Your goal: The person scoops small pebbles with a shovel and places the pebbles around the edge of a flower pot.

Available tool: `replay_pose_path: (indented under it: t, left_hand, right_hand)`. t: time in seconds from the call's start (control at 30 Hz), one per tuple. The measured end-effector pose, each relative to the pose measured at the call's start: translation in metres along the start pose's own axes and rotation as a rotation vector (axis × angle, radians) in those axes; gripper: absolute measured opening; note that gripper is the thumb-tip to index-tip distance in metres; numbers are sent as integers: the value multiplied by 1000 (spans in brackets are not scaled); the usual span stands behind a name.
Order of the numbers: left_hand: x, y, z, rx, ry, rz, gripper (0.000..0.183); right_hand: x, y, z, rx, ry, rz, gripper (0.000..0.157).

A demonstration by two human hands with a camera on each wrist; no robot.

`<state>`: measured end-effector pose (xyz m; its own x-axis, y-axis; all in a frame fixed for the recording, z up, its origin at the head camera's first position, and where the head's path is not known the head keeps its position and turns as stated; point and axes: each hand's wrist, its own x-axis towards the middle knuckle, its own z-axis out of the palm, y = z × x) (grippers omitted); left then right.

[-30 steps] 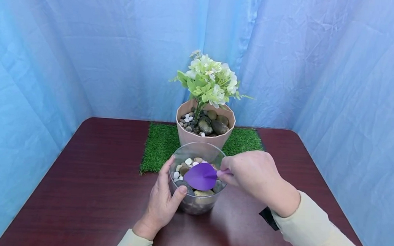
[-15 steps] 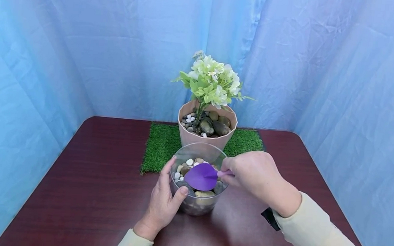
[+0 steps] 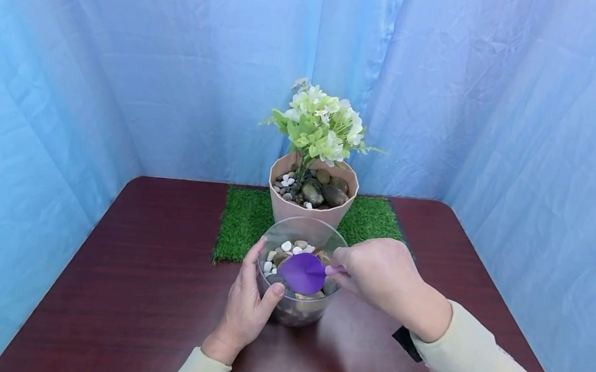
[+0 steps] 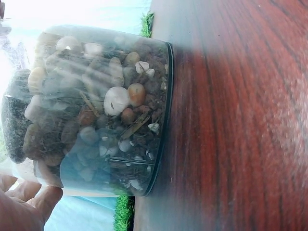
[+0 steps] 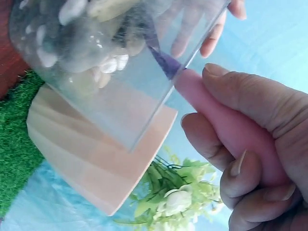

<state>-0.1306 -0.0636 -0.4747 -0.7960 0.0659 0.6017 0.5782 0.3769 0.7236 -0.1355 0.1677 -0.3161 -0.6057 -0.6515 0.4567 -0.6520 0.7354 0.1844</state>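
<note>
A clear round pot [image 3: 297,307] stands on the table, holding white, tan and grey stones [image 4: 77,96]. My left hand [image 3: 246,297] grips its left side, thumb at the near rim and fingers along the wall. My right hand [image 3: 380,272] holds a small garden trowel by its pink handle [image 5: 231,122]. The purple blade [image 3: 303,273] lies inside the pot over the stones, hiding some of them. In the right wrist view the handle meets the blade right at the pot's rim, and my fingers are wrapped round the handle.
Behind the clear pot, a pink faceted planter [image 3: 306,212] with white flowers [image 3: 326,119] and stones stands on a green artificial grass mat [image 3: 243,228]. The dark red wooden table [image 3: 131,266] has blue curtains [image 3: 224,60] at its back and sides.
The trowel blade and my right hand have dipped slightly lower into the pot in the last half second. My left hand keeps its hold on the pot.
</note>
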Motion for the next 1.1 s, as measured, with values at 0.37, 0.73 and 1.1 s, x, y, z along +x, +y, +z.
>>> replay_pose_path:
  t: [0.37,0.73,1.1]
  left_hand:
    - [-1,-1,0,1,-1,4,77]
    - [0,-2,0,-9,12,34,77]
    - [0,-2,0,-17,12,32,77]
  right_hand:
    - [-1,14,10,265,-252,112,11]
    - [-2,14,11,349,-275,209,8]
    - [-6,20,12,503,-315,335,6]
